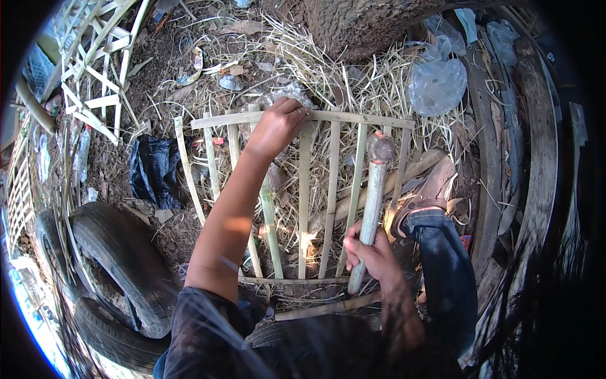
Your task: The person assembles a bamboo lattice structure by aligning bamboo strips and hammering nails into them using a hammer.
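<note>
A frame of split bamboo slats (304, 202) lies over the straw in front of me, with several upright slats spaced apart. Across its far ends runs a bamboo crosspiece (353, 118), and another crosspiece (303, 281) joins the near ends. My left hand (283, 125) is closed on the far crosspiece near its middle; whether its fingertips also pinch something small is hidden. My right hand (375, 252) wraps round the pale wooden handle of a hammer (374, 196). The hammer's rounded dark head points up and away, over the frame's right side.
A tree trunk (353, 28) stands at the far side. Old tyres (120, 252) and a black plastic bag (154, 170) lie at left, below woven bamboo lattice (95, 82). Clear plastic bags (439, 85) and weathered planks (536, 158) are at right. My bent leg (442, 271) flanks the frame.
</note>
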Tool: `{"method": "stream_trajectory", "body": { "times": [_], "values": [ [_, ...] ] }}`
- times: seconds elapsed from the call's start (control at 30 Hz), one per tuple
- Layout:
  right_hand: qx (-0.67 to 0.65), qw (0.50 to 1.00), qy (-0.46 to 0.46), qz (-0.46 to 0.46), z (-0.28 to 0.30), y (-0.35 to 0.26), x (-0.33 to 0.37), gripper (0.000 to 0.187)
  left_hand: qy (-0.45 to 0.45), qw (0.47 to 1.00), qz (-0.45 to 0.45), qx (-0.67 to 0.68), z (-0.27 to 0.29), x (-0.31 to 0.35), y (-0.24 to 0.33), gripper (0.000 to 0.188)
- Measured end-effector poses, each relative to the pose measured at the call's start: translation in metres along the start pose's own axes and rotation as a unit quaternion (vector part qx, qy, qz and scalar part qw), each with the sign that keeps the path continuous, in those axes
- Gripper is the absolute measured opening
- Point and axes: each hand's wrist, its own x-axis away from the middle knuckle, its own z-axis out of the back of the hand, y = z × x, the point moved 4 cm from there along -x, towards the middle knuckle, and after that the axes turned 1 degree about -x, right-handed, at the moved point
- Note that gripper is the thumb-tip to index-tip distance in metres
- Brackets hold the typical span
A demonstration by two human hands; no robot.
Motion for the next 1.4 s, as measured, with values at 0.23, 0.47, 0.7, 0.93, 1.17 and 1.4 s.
{"method": "stream_trajectory", "body": {
  "times": [0.23,0.47,0.7,0.93,1.17,1.4],
  "values": [
    [0.087,0.996,0.010,-0.002,-0.008,-0.033,-0.058,0.025,0.043,0.999,0.000,0.025,-0.001,0.005,0.003,0.015],
    [0.139,0.990,0.024,-0.013,-0.028,-0.027,-0.076,0.026,0.062,0.998,0.001,0.012,-0.007,0.009,-0.004,0.016],
    [0.101,0.994,0.026,-0.039,-0.023,-0.009,-0.084,0.025,0.075,0.997,-0.007,-0.010,-0.007,0.009,-0.003,0.016],
    [0.076,0.997,0.019,-0.025,-0.017,-0.007,-0.089,0.020,0.103,0.994,0.004,-0.021,-0.014,0.014,-0.006,0.014],
    [0.084,0.996,0.023,-0.031,-0.021,-0.009,-0.088,0.014,0.141,0.987,0.065,-0.048,-0.012,0.020,-0.001,0.011],
    [0.112,0.994,0.011,-0.016,-0.021,-0.012,-0.089,0.015,0.164,0.984,0.071,-0.016,-0.018,0.021,-0.001,0.013]
  ]
}}
